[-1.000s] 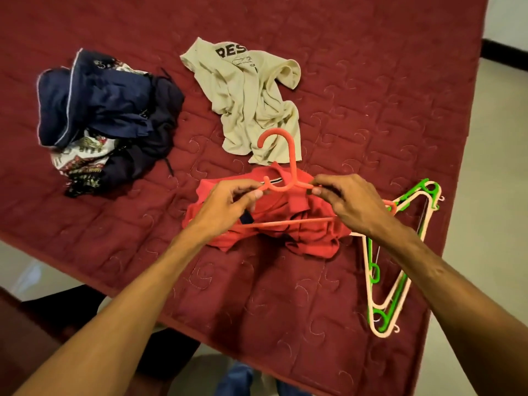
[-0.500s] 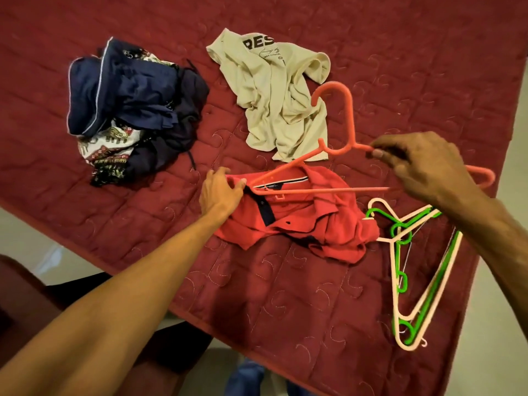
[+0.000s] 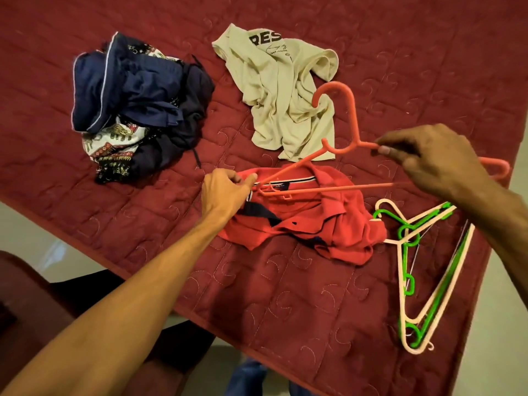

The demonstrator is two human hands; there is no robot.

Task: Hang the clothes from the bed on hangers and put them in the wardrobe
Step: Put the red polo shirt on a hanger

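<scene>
Left grip (image 3: 225,192) now pinches red polo (image 3: 300,224) collar at plastic hanger (image 3: 353,121) tip; right grip (image 3: 428,161) holds hanger.

Your bed wears a maroon quilted cover (image 3: 285,295). On it lie a navy and patterned clothes pile (image 3: 137,110) far left, a beige T-shirt (image 3: 285,95) beside it, a red polo shirt (image 3: 314,224) nearer you, and, just right of the polo, stacked green and cream hangers (image 3: 409,242).
</scene>
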